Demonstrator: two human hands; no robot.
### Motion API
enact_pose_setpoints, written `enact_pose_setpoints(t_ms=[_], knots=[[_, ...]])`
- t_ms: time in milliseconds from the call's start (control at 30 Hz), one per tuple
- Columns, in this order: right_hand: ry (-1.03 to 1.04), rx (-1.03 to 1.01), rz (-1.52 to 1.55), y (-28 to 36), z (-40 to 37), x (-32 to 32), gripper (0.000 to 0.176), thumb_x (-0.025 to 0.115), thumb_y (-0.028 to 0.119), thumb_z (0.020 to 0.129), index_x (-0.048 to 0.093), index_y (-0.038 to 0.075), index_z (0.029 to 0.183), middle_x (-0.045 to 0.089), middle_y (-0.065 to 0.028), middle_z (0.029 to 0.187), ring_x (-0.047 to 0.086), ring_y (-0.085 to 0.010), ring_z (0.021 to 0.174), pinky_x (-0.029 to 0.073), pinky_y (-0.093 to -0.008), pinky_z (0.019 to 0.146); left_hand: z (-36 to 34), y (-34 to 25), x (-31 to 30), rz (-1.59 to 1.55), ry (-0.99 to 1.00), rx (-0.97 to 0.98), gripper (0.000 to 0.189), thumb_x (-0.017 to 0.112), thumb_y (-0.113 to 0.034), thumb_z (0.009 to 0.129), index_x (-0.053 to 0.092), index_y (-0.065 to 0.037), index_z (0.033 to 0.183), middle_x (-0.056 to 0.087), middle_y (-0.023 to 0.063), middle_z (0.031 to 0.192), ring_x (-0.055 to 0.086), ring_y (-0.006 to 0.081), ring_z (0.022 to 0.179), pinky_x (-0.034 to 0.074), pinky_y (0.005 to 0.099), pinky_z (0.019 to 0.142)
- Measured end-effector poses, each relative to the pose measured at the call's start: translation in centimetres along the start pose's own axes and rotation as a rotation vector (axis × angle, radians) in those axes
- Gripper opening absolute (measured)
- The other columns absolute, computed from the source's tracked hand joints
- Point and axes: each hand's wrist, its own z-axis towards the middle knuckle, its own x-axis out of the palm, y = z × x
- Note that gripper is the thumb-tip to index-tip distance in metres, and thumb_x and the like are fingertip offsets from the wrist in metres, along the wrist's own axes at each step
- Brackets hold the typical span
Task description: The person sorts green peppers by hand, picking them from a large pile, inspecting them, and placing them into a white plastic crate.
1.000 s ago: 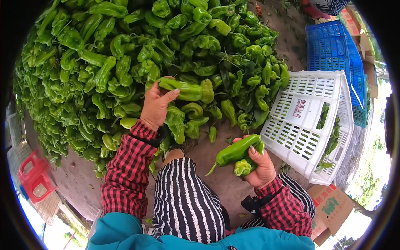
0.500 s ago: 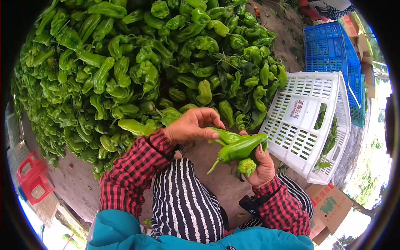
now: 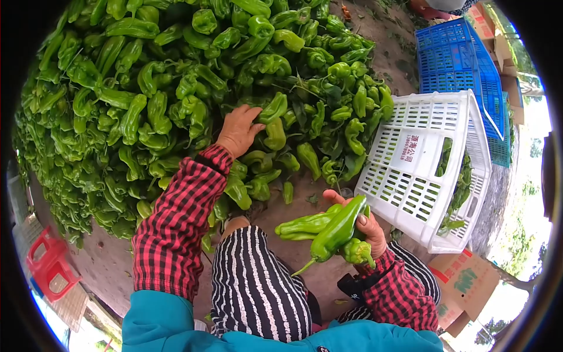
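Observation:
A large heap of green peppers (image 3: pixel 158 111) spreads in front of me. My left hand (image 3: pixel 239 130) is stretched into its near side, thumb and fingers closed on the end of one green pepper (image 3: pixel 274 108). Over the ground near my knee, my right hand (image 3: pixel 373 232) grips a bunch of several green peppers (image 3: pixel 339 230). Their stems and tips point left and down. My right thumb lies over them, and part of the fingers is hidden behind the bunch.
A white plastic crate (image 3: pixel 404 164) with peppers inside lies tilted on the right. Beyond it are blue crates (image 3: pixel 448 56). A cardboard box (image 3: pixel 466 281) sits at lower right, a red plastic stool (image 3: pixel 50 264) at far left. Part of another person (image 3: pixel 437 7) shows at top right.
My left hand has moved from the bunch up to the heap and taken hold of a pepper there. My right hand keeps the bunch, slightly lower. The view has shifted a little.

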Motion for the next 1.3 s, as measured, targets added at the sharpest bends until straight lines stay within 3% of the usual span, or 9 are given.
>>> enact_pose_setpoints(t_ms=[167,267,333,500,667,767,900,1100,1300], knots=[[-0.006,-0.086,-0.078,0.3,0.6,0.3,0.074,0.071,0.021,0.073,0.032,-0.004,0.131,0.050,-0.0097,0.119,0.056,-0.0221,0.101,0.043,-0.0363,0.091,-5.0,-4.1,-3.6,-0.434,-0.207,0.235,0.044,0.068,-0.010,0.070,0.056,-0.008,0.113,0.053,0.0096,0.097,0.049,0.0281,0.091,0.037,0.0377,0.082],[-0.001,-0.063,-0.127,0.4,0.7,0.0,0.064,0.072,0.018,0.070,0.042,-0.001,0.124,0.040,-0.0100,0.134,0.053,-0.0227,0.106,0.041,-0.0374,0.094,-6.6,-7.7,-5.2,-0.492,-0.161,0.297,0.043,0.069,-0.008,0.068,0.058,-0.008,0.110,0.053,0.0086,0.098,0.049,0.0267,0.093,0.038,0.0372,0.082],[-0.019,-0.158,-0.208,0.2,0.5,0.5,0.051,0.074,0.015,0.067,0.052,0.002,0.112,0.033,-0.0108,0.137,0.053,-0.0227,0.106,0.039,-0.0373,0.096,-7.1,-9.7,-5.5,-0.527,-0.016,0.585,0.050,0.071,-0.009,0.065,0.057,-0.009,0.113,0.053,0.0077,0.099,0.049,0.0259,0.094,0.039,0.0373,0.082],[-0.023,-0.327,-0.322,4.7,-3.7,1.5,0.043,0.071,0.019,0.073,0.052,0.003,0.107,0.028,-0.0125,0.140,0.050,-0.0313,0.110,0.042,-0.0455,0.094,-3.7,-7.5,-5.1,-0.627,0.151,0.450,0.060,0.075,-0.012,0.062,0.052,-0.008,0.117,0.053,0.0127,0.109,0.049,0.0305,0.103,0.040,0.0381,0.092],[-0.320,-0.989,-0.600,14.2,-12.4,1.7,0.041,0.055,0.020,0.088,0.044,0.004,0.124,0.050,-0.0136,0.119,0.056,-0.0270,0.101,0.050,-0.0386,0.084,0.6,0.1,-0.9,0.402,0.034,0.090,0.054,0.066,-0.006,0.068,0.048,-0.014,0.118,0.038,0.0154,0.130,0.036,0.0347,0.119,0.027,0.0500,0.098],[-0.799,-1.026,-0.982,21.7,-16.1,-2.2,0.042,0.058,0.015,0.086,0.043,0.001,0.123,0.055,-0.0099,0.110,0.058,-0.0179,0.095,0.052,-0.0291,0.076,1.3,1.3,0.3,0.498,0.140,0.041,0.051,0.063,-0.004,0.072,0.047,-0.017,0.120,0.035,0.0152,0.134,0.040,0.0335,0.116,0.029,0.0480,0.096],[-1.203,-0.410,-1.236,25.7,-18.9,-6.0,0.064,0.065,0.018,0.080,0.033,0.015,0.136,0.029,-0.0091,0.140,0.045,-0.0231,0.114,0.042,-0.0406,0.087,1.4,1.9,1.1,0.539,0.244,-0.038,0.041,0.061,-0.003,0.075,0.053,-0.016,0.113,0.034,0.0166,0.134,0.046,0.0320,0.109,0.032,0.0441,0.094],[-0.656,-0.771,-1.351,16.0,-10.4,2.4,0.065,0.061,0.016,0.081,0.030,0.008,0.137,0.029,-0.0072,0.142,0.029,-0.0257,0.128,0.030,-0.0366,0.102,-1.2,1.1,-1.3,0.430,0.125,-0.037,0.033,0.067,-0.015,0.073,0.059,-0.013,0.104,0.038,0.0172,0.128,0.047,0.0317,0.104,0.034,0.0416,0.091],[-0.282,-0.319,-0.820,5.0,-3.8,5.1,0.063,0.069,0.013,0.074,0.039,0.004,0.128,0.043,-0.0095,0.130,0.041,-0.0203,0.120,0.036,-0.0330,0.096,-6.3,-2.0,-5.3,-0.152,-0.138,-0.096,0.038,0.069,-0.020,0.075,0.056,-0.010,0.110,0.051,0.0117,0.113,0.056,0.0251,0.088,0.042,0.0336,0.076]])
